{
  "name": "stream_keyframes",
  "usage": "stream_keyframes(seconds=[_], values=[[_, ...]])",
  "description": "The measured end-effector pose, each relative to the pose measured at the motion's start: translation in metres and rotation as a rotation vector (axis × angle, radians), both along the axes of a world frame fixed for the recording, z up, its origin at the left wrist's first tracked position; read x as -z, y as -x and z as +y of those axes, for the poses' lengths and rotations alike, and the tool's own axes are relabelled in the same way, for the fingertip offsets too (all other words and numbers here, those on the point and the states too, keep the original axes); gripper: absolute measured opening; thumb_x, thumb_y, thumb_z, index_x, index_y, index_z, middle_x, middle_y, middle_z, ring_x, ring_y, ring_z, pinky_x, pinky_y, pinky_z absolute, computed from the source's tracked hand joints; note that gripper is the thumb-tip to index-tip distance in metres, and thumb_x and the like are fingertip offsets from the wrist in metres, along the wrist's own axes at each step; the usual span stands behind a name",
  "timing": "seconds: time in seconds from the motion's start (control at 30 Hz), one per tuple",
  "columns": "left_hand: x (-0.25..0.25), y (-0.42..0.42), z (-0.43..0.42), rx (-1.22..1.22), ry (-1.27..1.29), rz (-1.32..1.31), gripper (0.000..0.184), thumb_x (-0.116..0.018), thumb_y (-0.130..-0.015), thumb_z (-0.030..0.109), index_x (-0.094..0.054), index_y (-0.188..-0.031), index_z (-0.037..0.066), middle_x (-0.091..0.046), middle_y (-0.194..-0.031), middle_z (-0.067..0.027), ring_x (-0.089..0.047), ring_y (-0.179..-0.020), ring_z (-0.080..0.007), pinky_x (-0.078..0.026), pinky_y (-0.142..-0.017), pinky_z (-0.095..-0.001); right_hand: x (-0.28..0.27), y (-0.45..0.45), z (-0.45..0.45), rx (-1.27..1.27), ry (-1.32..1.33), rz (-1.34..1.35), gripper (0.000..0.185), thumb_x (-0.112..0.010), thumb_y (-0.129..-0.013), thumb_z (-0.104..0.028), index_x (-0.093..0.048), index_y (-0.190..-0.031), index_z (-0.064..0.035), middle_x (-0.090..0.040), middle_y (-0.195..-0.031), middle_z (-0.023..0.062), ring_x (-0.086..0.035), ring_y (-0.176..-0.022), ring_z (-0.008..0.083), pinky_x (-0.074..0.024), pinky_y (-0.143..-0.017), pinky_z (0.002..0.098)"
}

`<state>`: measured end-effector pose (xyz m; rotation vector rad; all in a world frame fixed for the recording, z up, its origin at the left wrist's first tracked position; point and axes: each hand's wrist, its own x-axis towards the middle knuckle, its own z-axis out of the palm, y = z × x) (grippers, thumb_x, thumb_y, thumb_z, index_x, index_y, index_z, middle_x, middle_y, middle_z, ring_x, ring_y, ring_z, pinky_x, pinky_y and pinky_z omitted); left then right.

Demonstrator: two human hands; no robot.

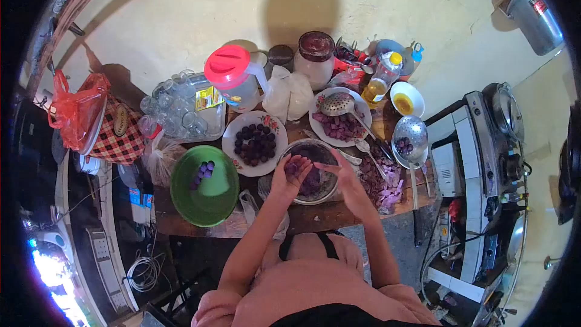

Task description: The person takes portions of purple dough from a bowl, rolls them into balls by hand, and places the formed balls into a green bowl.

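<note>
My left hand is palm up over the near left side of a metal bowl, with a small purple lump of dough resting in the palm. My right hand hovers at the bowl's right side, its fingers stretched toward the left hand and nothing visible in them. Purple dough lies inside the bowl, partly hidden by the hands. Left of it, a floral plate carries several dark purple balls. A green basin contains several lighter purple balls.
Behind the bowl stand a pink-lidded pitcher, a lidded jar and an oil bottle. A skimmer lies on a plate of purple chunks. Purple peelings cover the right side; a stove stands beyond.
</note>
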<state>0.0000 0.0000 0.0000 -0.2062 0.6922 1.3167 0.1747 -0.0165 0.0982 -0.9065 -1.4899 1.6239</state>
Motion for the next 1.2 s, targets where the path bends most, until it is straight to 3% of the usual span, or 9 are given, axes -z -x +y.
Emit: stream_keyframes(seconds=[0.17, 0.37, 0.67, 0.77, 0.87, 0.97, 1.03, 1.1, 1.2], values=[[-0.027, -0.001, 0.003, 0.015, -0.064, 0.026, 0.023, -0.051, -0.087, 0.020, -0.057, -0.088, -0.003, -0.061, -0.089, -0.0162, -0.061, -0.089, -0.0287, -0.051, -0.085, -0.0378, -0.004, -0.002, 0.002, 0.015, 0.505, 0.684, 0.059, -0.026, -0.094, -0.047, -0.022, -0.137, -0.0065, -0.052, -0.118, 0.0235, -0.044, -0.117, 0.0328, -0.0379, -0.093, 0.0404], [-0.045, 0.000, -0.003, 0.051, -0.101, 0.145, 0.021, -0.052, -0.087, 0.021, -0.055, -0.090, 0.001, -0.057, -0.087, -0.0095, -0.057, -0.087, -0.0238, -0.049, -0.081, -0.0382, -0.007, -0.002, 0.001, 0.010, 0.614, 0.807, 0.056, -0.028, -0.094, -0.044, -0.026, -0.136, -0.0071, -0.053, -0.116, 0.0255, -0.048, -0.114, 0.0330, -0.0401, -0.091, 0.0413], [-0.059, -0.016, -0.009, 0.086, -0.066, 0.220, 0.032, -0.051, -0.088, 0.029, -0.060, -0.086, -0.001, -0.062, -0.081, -0.0099, -0.058, -0.072, -0.0187, -0.051, -0.070, -0.0318, -0.002, 0.010, 0.003, 0.142, 0.448, 0.339, 0.038, -0.032, -0.095, -0.041, -0.039, -0.111, -0.0072, -0.049, -0.067, 0.0053, -0.049, -0.066, 0.0143, -0.0375, -0.063, 0.0262], [-0.068, -0.023, -0.015, 0.244, -0.164, 0.343, 0.036, -0.048, -0.089, 0.032, -0.060, -0.087, -0.002, -0.061, -0.077, -0.0093, -0.058, -0.067, -0.0176, -0.048, -0.062, -0.0287, 0.022, 0.013, 0.006, 0.021, 0.260, -0.011, 0.042, -0.027, -0.096, -0.044, -0.033, -0.107, -0.0040, -0.051, -0.076, 0.0086, -0.049, -0.066, 0.0186, -0.0391, -0.068, 0.0293], [-0.058, -0.046, -0.019, 0.247, -0.156, 0.988, 0.041, -0.046, -0.090, 0.036, -0.061, -0.087, -0.003, -0.060, -0.074, -0.0077, -0.055, -0.059, -0.0161, -0.043, -0.053, -0.0267, 0.027, 0.035, -0.004, 0.136, -0.234, -0.482, 0.044, -0.019, -0.096, -0.042, -0.029, -0.106, -0.0003, -0.049, -0.089, 0.0139, -0.049, -0.067, 0.0252, -0.0402, -0.075, 0.0349], [-0.038, -0.041, -0.014, 0.343, -0.126, 1.094, 0.051, -0.038, -0.092, 0.044, -0.062, -0.086, -0.001, -0.064, -0.077, -0.0089, -0.059, -0.070, -0.0183, -0.045, -0.069, -0.0312, 0.053, 0.040, 0.001, 0.167, -0.268, -0.444, 0.043, -0.014, -0.097, -0.038, -0.028, -0.105, 0.0021, -0.044, -0.096, 0.0170, -0.050, -0.070, 0.0309, -0.0397, -0.079, 0.0403], [0.014, -0.042, -0.009, 0.294, -0.322, 1.570, 0.053, -0.037, -0.092, 0.045, -0.063, -0.082, 0.000, -0.064, -0.074, -0.0084, -0.058, -0.066, -0.0172, -0.045, -0.068, -0.0322, 0.035, 0.043, -0.001, 0.134, -0.413, -0.500, 0.042, -0.015, -0.097, -0.037, -0.028, -0.106, 0.0017, -0.043, -0.092, 0.0164, -0.052, -0.072, 0.0321, -0.0406, -0.077, 0.0412], [0.014, -0.042, -0.005, 0.242, -0.220, 1.503, 0.053, -0.036, -0.092, 0.045, -0.063, -0.080, 0.001, -0.064, -0.073, -0.0082, -0.058, -0.064, -0.0172, -0.045, -0.067, -0.0331, 0.030, 0.042, 0.001, 0.138, -0.441, -0.557, 0.042, -0.016, -0.097, -0.038, -0.029, -0.105, 0.0012, -0.044, -0.088, 0.0160, -0.053, -0.073, 0.0337, -0.0416, -0.073, 0.0420], [-0.031, -0.045, 0.001, 0.168, 0.141, 0.742, 0.051, -0.037, -0.091, 0.045, -0.062, -0.080, 0.002, -0.064, -0.075, -0.0085, -0.059, -0.068, -0.0190, -0.045, -0.068, -0.0337, 0.031, 0.027, 0.006, 0.154, -0.195, -0.480, 0.041, -0.020, -0.096, -0.039, -0.031, -0.103, 0.0005, -0.047, -0.082, 0.0173, -0.053, -0.074, 0.0374, -0.0429, -0.069, 0.0435]])
